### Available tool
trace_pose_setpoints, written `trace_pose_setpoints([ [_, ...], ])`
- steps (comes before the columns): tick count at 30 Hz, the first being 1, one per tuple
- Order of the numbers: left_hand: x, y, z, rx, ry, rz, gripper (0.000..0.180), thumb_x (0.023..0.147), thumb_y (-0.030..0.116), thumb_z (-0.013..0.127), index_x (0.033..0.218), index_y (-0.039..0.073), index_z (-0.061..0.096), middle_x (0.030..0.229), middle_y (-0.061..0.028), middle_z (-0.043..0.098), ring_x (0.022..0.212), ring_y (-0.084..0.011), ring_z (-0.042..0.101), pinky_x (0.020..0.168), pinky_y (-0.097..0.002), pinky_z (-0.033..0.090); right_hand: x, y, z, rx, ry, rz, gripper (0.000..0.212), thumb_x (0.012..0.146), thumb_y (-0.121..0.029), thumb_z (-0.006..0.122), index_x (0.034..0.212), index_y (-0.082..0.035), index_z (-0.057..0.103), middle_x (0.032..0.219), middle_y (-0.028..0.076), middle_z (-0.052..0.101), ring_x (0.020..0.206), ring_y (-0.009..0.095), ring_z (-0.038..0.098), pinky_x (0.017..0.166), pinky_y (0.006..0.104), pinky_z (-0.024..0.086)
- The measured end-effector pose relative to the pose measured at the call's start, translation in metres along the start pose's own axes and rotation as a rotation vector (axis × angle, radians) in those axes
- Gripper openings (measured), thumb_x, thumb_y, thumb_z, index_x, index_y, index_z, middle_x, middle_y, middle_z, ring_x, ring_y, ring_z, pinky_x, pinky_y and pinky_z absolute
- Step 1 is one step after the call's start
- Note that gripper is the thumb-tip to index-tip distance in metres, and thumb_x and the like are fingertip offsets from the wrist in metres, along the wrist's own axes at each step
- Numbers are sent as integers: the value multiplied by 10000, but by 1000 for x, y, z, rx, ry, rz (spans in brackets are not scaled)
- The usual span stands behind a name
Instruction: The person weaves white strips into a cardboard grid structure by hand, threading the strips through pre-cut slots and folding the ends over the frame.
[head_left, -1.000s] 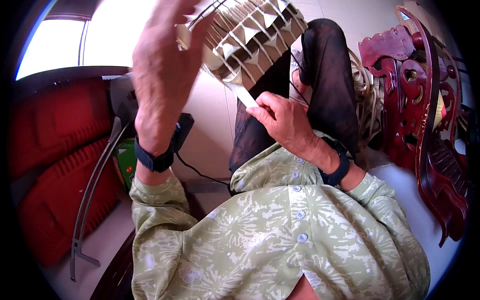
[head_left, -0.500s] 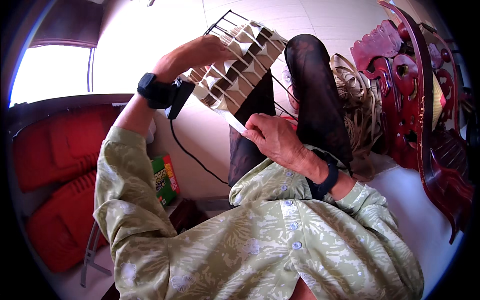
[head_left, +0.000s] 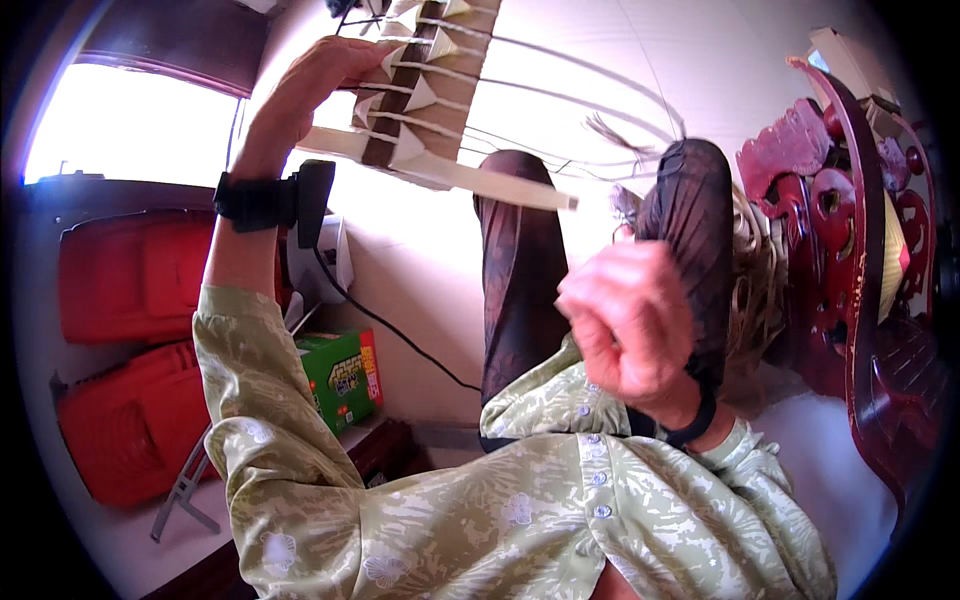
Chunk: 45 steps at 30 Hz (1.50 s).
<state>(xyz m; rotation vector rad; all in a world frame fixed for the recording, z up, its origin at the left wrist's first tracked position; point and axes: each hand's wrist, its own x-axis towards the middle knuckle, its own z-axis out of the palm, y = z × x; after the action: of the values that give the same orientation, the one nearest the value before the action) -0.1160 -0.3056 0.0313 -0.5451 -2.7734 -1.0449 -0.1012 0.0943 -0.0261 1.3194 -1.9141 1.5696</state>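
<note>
Head view: left hand is holding up a woven panel, fingers clamping its left edge. Panel is hanging tilted just right of those fingers, showing tan and dark bands, white cords and folded pale triangles. A pale flat strip is sticking out of its lower end, tip pointing toward the right hand but stopping up-left of the right fingers, apart. Right fingers are curling in and blurring; can't tell if they're closed or gripping anything. Tan coiled strips are lying right of the right fingers, carved dark-red furniture standing farther right. Green box is sitting well below the left fingers; red seats are showing down-left of them.
</note>
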Motion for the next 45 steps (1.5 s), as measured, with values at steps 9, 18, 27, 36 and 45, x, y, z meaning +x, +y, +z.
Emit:
trace_pose_setpoints([
  [9,35,68,8,-514,385,-693,262,1007,235,604,1115,15,696,980,-66,731,930,-144,683,945,-293,483,7,19,15,127,-79,305,73,888,-34,699,937,5,662,849,129,661,768,297,655,645,371,525],
  [18,33,120,99,-1442,415,-474,201,1035,144,490,1196,58,573,1118,-34,662,1063,-180,616,1041,-372,459,26,18,1,76,170,155,183,860,19,726,1030,-11,664,916,104,667,788,236,666,682,324,532],
  [27,-16,135,206,-1769,810,-663,81,1003,127,523,1023,92,594,977,8,632,936,-152,588,929,-370,473,-8,32,12,16,137,176,266,803,79,749,1038,-29,687,986,99,678,906,219,681,795,314,550],
  [36,-61,152,245,-1921,988,-743,219,1030,198,522,1209,88,583,977,-5,665,913,-187,592,933,-419,461,-37,41,27,-1,14,45,278,760,93,735,992,-43,665,955,87,639,885,269,663,753,355,547],
  [45,-64,177,236,-1975,1029,-726,233,1057,226,493,1210,67,567,1177,-63,672,1094,-214,597,1021,-464,424,-43,28,13,12,-141,-37,219,857,25,622,1071,12,669,1019,141,617,915,324,638,795,391,540],
])
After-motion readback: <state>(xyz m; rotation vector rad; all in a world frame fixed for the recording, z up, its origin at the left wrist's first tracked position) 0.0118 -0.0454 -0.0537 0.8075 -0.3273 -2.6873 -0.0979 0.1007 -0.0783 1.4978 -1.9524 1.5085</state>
